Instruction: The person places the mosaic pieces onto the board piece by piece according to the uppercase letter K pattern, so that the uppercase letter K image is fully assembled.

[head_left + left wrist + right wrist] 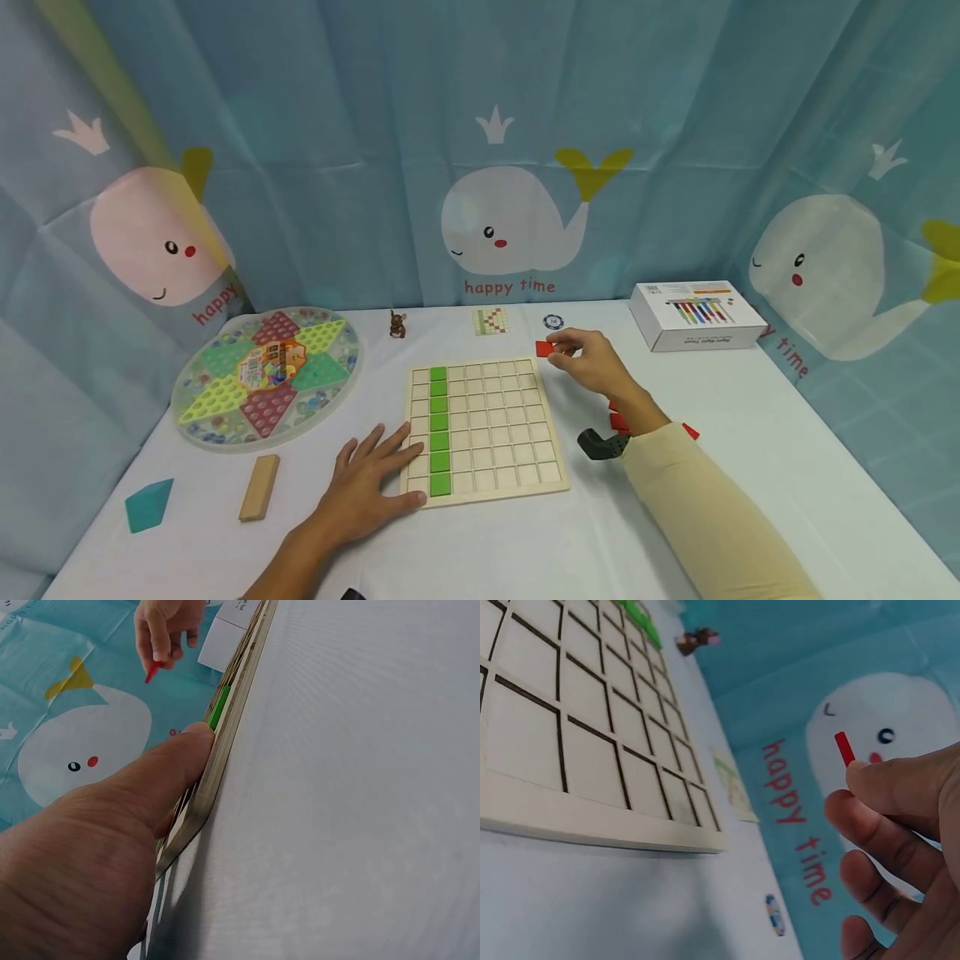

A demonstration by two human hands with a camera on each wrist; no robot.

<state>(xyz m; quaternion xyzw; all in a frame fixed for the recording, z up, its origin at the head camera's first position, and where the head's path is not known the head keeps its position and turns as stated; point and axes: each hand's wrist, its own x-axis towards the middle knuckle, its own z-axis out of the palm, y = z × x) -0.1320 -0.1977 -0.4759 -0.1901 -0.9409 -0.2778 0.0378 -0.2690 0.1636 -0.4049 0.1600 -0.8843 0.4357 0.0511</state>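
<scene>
Red tile (543, 349) pinched in right hand (591, 363), just off board (478, 419), left hand (365, 492) splayed at its left edge

white box (697, 317) near whale-print curtain (480, 192)

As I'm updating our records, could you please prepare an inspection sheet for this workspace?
Surface: table covered in white.
Job's things: wooden grid board with green tiles in one column; more red tiles partly hidden by the right forearm.
Clutter: round star-patterned board, wooden block, teal piece, brown figurine, small pattern card, round chip, white box.
Hands: left hand rests at the grid board's left edge, fingers spread; right hand pinches a red tile.
Cables: nothing seen.
Surroundings: blue curtain printed with whales.
</scene>
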